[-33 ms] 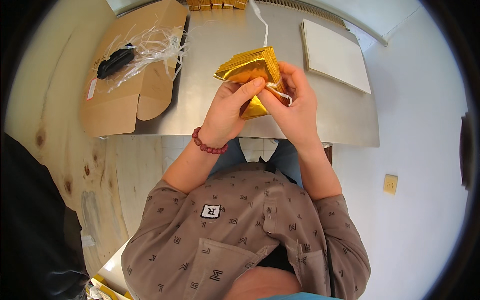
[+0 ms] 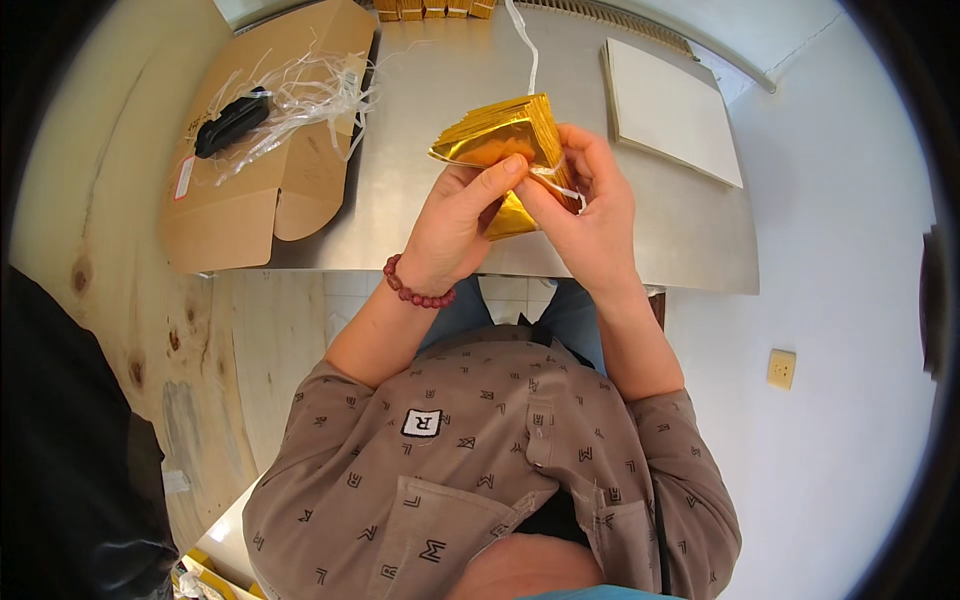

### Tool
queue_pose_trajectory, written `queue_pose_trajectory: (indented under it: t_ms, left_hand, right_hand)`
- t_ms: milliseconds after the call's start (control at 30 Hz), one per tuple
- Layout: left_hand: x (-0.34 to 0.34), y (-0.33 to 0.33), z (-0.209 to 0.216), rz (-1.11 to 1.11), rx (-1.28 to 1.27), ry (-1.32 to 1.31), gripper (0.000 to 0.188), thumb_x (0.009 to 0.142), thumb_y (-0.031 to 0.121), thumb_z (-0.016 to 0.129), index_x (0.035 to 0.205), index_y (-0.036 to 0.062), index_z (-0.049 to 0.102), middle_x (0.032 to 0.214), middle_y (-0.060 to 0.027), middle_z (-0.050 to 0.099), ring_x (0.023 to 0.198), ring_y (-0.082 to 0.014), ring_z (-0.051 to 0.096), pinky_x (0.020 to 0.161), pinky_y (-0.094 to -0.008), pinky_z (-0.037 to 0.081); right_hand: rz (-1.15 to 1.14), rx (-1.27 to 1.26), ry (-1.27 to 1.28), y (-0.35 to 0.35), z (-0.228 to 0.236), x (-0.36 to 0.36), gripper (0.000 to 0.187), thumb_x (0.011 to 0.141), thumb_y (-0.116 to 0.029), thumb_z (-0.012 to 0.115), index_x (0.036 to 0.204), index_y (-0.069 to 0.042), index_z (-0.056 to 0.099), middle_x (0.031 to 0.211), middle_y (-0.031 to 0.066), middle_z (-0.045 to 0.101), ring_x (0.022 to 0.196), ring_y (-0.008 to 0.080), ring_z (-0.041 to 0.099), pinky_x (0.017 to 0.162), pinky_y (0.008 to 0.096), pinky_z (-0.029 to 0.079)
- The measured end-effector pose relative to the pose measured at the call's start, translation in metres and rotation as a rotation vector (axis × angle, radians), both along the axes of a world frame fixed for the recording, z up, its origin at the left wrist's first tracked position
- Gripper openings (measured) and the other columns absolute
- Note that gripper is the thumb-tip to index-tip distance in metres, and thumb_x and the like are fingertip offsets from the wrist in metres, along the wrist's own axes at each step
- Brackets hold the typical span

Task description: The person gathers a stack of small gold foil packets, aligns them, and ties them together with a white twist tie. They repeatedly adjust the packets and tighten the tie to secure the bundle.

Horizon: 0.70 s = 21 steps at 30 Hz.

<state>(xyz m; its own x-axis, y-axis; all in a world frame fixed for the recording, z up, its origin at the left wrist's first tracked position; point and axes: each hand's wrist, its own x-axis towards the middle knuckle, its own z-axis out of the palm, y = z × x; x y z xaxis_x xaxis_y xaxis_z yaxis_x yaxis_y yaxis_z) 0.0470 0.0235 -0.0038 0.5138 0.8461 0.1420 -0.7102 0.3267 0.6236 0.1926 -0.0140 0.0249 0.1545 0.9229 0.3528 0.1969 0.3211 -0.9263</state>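
Only a very slight displacement is noted since the earlier frame: the left thumb's tip has been shifted marginally toward 9 o'clock, and otherwise almost the same position is kept.

A gold foil bundle (image 2: 490,145) of folded, layered sheets is held up above the worktop (image 2: 680,240), near its front edge. Both hands are found close together and clamped on this bundle. By the left hand (image 2: 450,215), the thumb is pressed on the front face, the fingers being hidden behind. By the right hand (image 2: 598,220), the side at 3 o'clock is gripped, with a thin white tie (image 2: 562,188) run between thumb and fingers; whether it is knotted cannot be told. A bracelet of dark red beads (image 2: 418,293) is worn on the left wrist.

From the hands, a white cord (image 2: 532,65) is seen at 12 o'clock; its lower end is hidden behind the bundle. Pale sheets (image 2: 675,115) are stacked at 2 o'clock. More gold bundles (image 2: 435,8) are lined up at 11 o'clock. Between 9 and 10 o'clock, a cardboard carton (image 2: 230,215) is topped by a black object (image 2: 232,125) and tangled clear plastic strips (image 2: 310,95).
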Motion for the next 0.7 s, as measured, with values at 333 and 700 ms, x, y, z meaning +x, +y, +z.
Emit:
queue_pose_trajectory:
  t_ms: [333,700]
  left_hand:
    - [0.002,0.002,0.000,0.122,0.020,0.106,0.031,0.098,0.013,0.069,0.127,0.0024,0.065,0.115,-0.0072,0.072,0.100,-0.0160,0.069,0.087,-0.0321,0.057]
    - [-0.012,0.008,-0.004,-0.001,-0.039,0.171,0.034,0.101,0.015,0.064,0.131,0.0008,0.060,0.118,-0.0081,0.069,0.101,-0.0154,0.070,0.087,-0.0319,0.059]
  right_hand:
    - [-0.185,0.260,-0.641,0.004,0.006,0.016,0.053,0.079,-0.018,0.082,0.126,-0.003,0.063,0.116,0.0126,0.059,0.092,0.0197,0.059,0.080,0.0332,0.051]
    - [0.111,0.325,-0.480,-0.009,0.015,0.033,0.043,0.079,-0.003,0.080,0.121,-0.007,0.071,0.111,0.0094,0.066,0.088,0.0193,0.065,0.073,0.0300,0.054]
